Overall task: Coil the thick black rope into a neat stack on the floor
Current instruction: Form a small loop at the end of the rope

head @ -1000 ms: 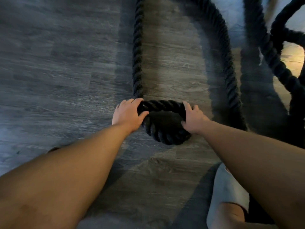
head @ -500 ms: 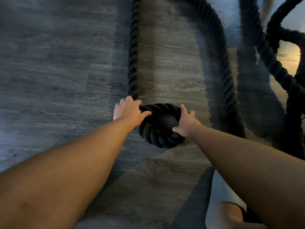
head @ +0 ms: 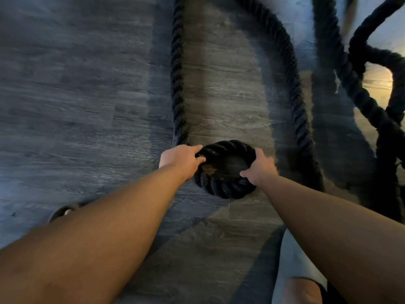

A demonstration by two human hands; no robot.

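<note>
The left hand point(head: 179, 160) curls over the left side of a tight ring of thick black twisted rope point(head: 223, 190). The right hand point(head: 259, 168) clasps the ring's right side, thumb inside. The ring lies flat on the grey wood-grain plank floor point(head: 87, 106), and coarse strands trail toward the far side.

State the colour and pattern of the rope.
The rope is black with a twisted strand pattern, clearest in the head view.
</note>
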